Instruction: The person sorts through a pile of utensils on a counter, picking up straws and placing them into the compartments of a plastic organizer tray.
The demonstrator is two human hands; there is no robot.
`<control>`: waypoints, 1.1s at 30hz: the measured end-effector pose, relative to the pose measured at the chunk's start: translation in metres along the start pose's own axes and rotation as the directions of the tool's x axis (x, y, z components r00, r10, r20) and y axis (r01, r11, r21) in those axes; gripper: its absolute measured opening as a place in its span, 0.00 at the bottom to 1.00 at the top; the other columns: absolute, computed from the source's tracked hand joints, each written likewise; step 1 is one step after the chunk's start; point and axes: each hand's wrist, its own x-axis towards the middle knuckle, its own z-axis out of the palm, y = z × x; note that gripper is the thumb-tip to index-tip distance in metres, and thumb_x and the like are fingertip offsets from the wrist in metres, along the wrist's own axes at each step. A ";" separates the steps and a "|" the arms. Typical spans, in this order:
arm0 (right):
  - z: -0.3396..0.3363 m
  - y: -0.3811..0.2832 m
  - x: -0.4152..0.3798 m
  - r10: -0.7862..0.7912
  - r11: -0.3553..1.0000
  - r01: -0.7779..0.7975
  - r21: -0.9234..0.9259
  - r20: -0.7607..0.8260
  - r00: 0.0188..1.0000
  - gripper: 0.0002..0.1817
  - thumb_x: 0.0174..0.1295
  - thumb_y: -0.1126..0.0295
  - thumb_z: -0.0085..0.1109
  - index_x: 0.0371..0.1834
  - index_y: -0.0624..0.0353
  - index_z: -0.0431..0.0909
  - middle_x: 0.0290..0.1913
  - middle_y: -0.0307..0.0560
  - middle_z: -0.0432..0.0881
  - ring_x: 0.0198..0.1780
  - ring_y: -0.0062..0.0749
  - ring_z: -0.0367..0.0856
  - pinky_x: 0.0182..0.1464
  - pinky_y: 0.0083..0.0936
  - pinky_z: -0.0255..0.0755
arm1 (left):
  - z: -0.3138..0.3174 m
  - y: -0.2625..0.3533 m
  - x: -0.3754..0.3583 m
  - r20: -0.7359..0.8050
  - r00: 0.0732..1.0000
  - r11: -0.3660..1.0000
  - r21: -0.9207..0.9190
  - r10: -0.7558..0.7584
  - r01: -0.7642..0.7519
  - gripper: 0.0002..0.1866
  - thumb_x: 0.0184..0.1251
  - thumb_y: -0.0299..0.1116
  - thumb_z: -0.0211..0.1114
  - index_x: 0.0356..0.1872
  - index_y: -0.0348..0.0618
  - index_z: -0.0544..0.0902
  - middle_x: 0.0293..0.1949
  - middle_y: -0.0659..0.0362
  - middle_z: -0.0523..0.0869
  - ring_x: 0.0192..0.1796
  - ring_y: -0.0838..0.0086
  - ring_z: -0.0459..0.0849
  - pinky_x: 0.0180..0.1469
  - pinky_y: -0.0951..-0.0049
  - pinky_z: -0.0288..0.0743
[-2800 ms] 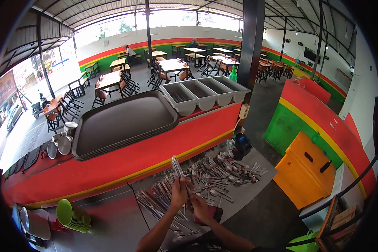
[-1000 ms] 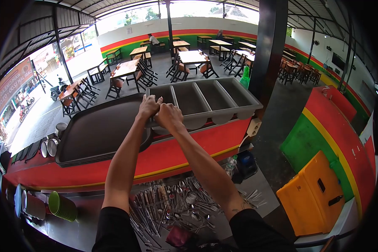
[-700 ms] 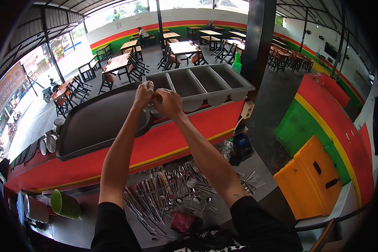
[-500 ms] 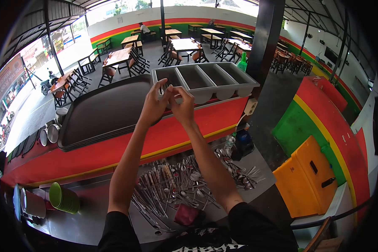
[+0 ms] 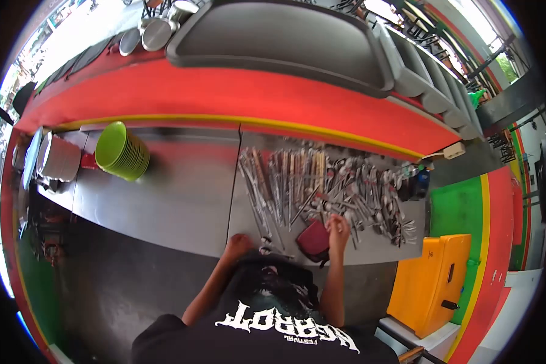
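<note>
My right hand [image 5: 338, 227] is over the near side of a spread of spoons and forks [image 5: 376, 200], just right of a maroon pouch [image 5: 313, 238]. Its fingers are curled together, and I cannot make out what is in them. Down at the table's front edge, my left hand [image 5: 238, 245] is close to a few spoon ends [image 5: 266, 247]; blur hides its fingers. Long slim utensils, seemingly chopsticks [image 5: 285, 176], lie to the left of the spoons and forks.
Stacked green cups [image 5: 122, 151] and pale containers [image 5: 59, 159] stand at the table's left. Along the red ledge [image 5: 224, 91] behind are dark trays [image 5: 285, 42], metal cups [image 5: 158, 34] and a grey divided cutlery tray [image 5: 421, 73]. An orange box [image 5: 428, 285] stands right.
Both hands have dropped from in front of the divided tray to the table and moved apart. The view has tilted down to the tabletop.
</note>
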 end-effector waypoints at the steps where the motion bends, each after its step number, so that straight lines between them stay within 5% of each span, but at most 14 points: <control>1: 0.003 -0.005 0.005 -0.023 0.998 0.025 0.054 -0.047 0.999 0.08 0.68 0.69 0.58 0.44 0.62 0.79 0.30 0.40 0.80 0.33 0.19 0.79 0.34 0.16 0.70 | -0.012 -0.001 0.004 -0.066 0.998 0.997 0.078 0.014 -0.009 0.08 0.72 0.31 0.59 0.39 0.34 0.78 0.30 0.58 0.83 0.31 0.74 0.82 0.33 0.70 0.78; 3: 0.019 -0.012 0.012 -0.023 0.998 0.016 -0.053 -0.122 0.992 0.08 0.69 0.69 0.57 0.46 0.61 0.78 0.31 0.40 0.80 0.34 0.20 0.80 0.34 0.16 0.71 | -0.059 -0.013 0.065 0.142 0.983 0.993 -0.039 0.112 -0.108 0.10 0.72 0.32 0.57 0.31 0.38 0.80 0.26 0.61 0.82 0.30 0.76 0.81 0.30 0.71 0.75; 4: 0.030 -0.017 0.012 -0.006 0.999 0.002 -0.043 -0.096 0.995 0.08 0.68 0.70 0.57 0.46 0.61 0.78 0.32 0.39 0.80 0.34 0.20 0.80 0.35 0.16 0.71 | -0.030 0.045 0.055 0.034 0.981 0.926 0.324 0.193 -0.194 0.14 0.70 0.35 0.57 0.26 0.40 0.80 0.21 0.62 0.82 0.27 0.79 0.81 0.28 0.71 0.72; 8: 0.082 -0.016 -0.016 -0.006 0.994 0.015 -0.112 0.082 0.997 0.10 0.69 0.67 0.57 0.48 0.60 0.79 0.35 0.39 0.83 0.36 0.20 0.81 0.38 0.17 0.73 | 0.005 0.138 0.099 -0.105 0.994 0.671 0.740 0.035 0.055 0.24 0.66 0.51 0.60 0.20 0.39 0.83 0.22 0.54 0.86 0.28 0.64 0.86 0.36 0.62 0.78; 11: 0.125 0.007 -0.051 -0.031 0.996 0.047 -0.073 0.215 0.976 0.10 0.68 0.71 0.58 0.49 0.63 0.78 0.37 0.41 0.83 0.38 0.21 0.81 0.40 0.18 0.74 | 0.022 0.156 0.127 -0.168 0.973 0.542 0.809 -0.157 0.228 0.24 0.59 0.54 0.64 0.18 0.42 0.85 0.26 0.52 0.88 0.33 0.56 0.87 0.42 0.59 0.80; 14: 0.148 0.031 -0.087 0.155 0.988 -0.131 -0.083 0.451 0.879 0.12 0.69 0.69 0.58 0.51 0.63 0.77 0.40 0.42 0.83 0.40 0.21 0.82 0.40 0.19 0.75 | 0.035 0.127 0.143 -0.323 0.937 0.452 0.861 0.133 0.233 0.19 0.51 0.51 0.67 0.22 0.43 0.87 0.29 0.51 0.88 0.36 0.55 0.88 0.44 0.59 0.80; 16: 0.150 0.020 -0.103 0.234 0.972 -0.180 -0.150 0.657 0.717 0.14 0.69 0.69 0.58 0.53 0.64 0.76 0.41 0.43 0.83 0.41 0.21 0.82 0.41 0.20 0.76 | 0.043 0.129 0.133 -0.357 0.922 0.523 0.821 0.153 0.231 0.16 0.49 0.48 0.67 0.24 0.44 0.88 0.31 0.50 0.89 0.38 0.54 0.88 0.45 0.58 0.81; 19: 0.145 0.030 -0.107 0.210 0.972 -0.092 -0.215 0.633 0.745 0.14 0.69 0.69 0.56 0.54 0.63 0.75 0.41 0.43 0.83 0.43 0.22 0.82 0.43 0.20 0.76 | 0.042 0.121 0.127 -0.351 0.908 0.561 0.810 0.230 0.171 0.15 0.48 0.46 0.68 0.27 0.44 0.89 0.32 0.49 0.89 0.39 0.54 0.88 0.45 0.58 0.81; 26: 0.133 0.045 -0.100 0.200 0.980 -0.172 -0.104 0.466 0.862 0.13 0.68 0.70 0.57 0.53 0.64 0.76 0.39 0.44 0.83 0.40 0.23 0.82 0.44 0.21 0.76 | 0.009 0.097 0.139 -0.202 0.941 0.655 0.755 0.273 -0.028 0.16 0.50 0.43 0.71 0.32 0.41 0.88 0.29 0.50 0.88 0.37 0.59 0.89 0.41 0.61 0.81; 33: 0.151 0.047 -0.098 0.151 0.959 -0.027 -0.282 0.429 0.891 0.15 0.64 0.70 0.60 0.52 0.62 0.76 0.38 0.45 0.83 0.38 0.26 0.83 0.41 0.24 0.77 | -0.011 0.098 0.131 -0.040 0.971 0.806 0.567 0.236 -0.173 0.17 0.61 0.41 0.72 0.27 0.33 0.84 0.21 0.62 0.82 0.27 0.82 0.79 0.31 0.75 0.75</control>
